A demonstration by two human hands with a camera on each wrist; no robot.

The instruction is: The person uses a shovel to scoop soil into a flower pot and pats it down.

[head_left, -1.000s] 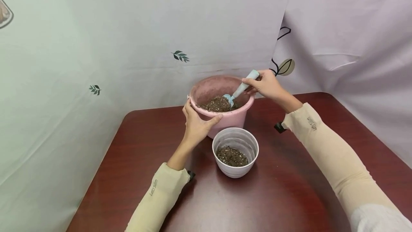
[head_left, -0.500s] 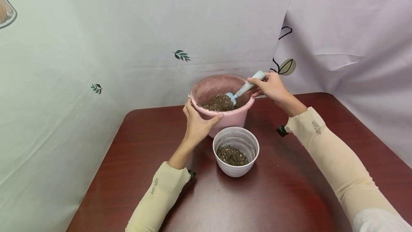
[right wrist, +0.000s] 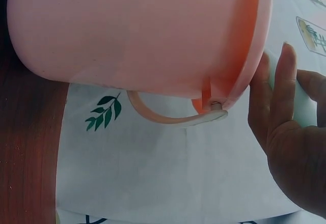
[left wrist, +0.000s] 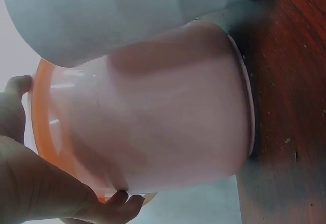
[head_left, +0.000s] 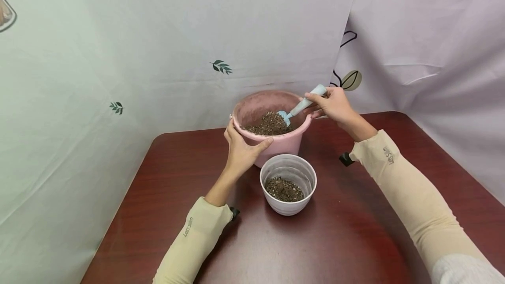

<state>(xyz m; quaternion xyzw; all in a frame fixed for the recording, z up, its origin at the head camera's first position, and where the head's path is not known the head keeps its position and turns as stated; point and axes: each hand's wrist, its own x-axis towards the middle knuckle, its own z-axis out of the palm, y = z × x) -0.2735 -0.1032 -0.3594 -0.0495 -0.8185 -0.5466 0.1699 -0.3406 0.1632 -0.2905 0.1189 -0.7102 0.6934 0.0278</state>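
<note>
A pink bucket with dark soil in it stands at the back of the table. My left hand grips its front left rim, thumb along the front and fingers round the side. Over the right rim, my right hand holds a light blue trowel by its handle, tilted down to the left. The trowel's blade is partly covered by soil. In the right wrist view, fingers of that hand are right at the bucket's rim. Just in front stands a white ribbed pot with some soil at its bottom.
The dark red wooden table has rounded back corners. A pale printed cloth hangs close behind the bucket and along the sides. The bucket's handle hangs down its far side in the right wrist view.
My right hand has moved slightly right, and the trowel's handle leans lower to the right. Soil is heaped higher near its blade. The left hand, bucket and pot have stayed put.
</note>
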